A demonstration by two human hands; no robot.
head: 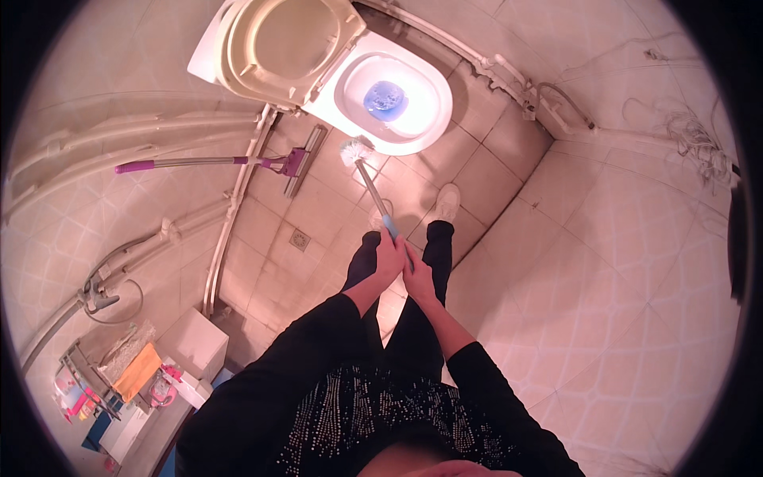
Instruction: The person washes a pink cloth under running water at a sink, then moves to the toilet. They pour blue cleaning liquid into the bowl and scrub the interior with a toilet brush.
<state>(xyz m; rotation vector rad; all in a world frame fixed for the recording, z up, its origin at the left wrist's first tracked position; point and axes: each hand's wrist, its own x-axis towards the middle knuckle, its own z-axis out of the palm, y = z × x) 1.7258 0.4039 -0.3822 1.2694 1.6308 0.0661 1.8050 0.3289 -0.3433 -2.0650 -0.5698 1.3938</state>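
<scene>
Both of my hands grip a toilet brush [374, 192] by its blue handle. My left hand [390, 260] holds the handle higher up, towards the shaft, and my right hand [419, 278] is around its lower end. White bristles form the brush head [356, 151], which hangs just outside the near rim of a white toilet [421, 141]. Blue water with foam [386, 100] stands in the bowl. The raised seat and lid [298, 45] lean back against the cistern.
A sponge mop [291, 162] with a purple handle leans at the left wall. Pipes [238, 197] run along that wall, near a floor drain [300, 239]. A shower tap [98, 298] and a shelf of towels [137, 369] are further left. A hose [560, 95] hangs at the right.
</scene>
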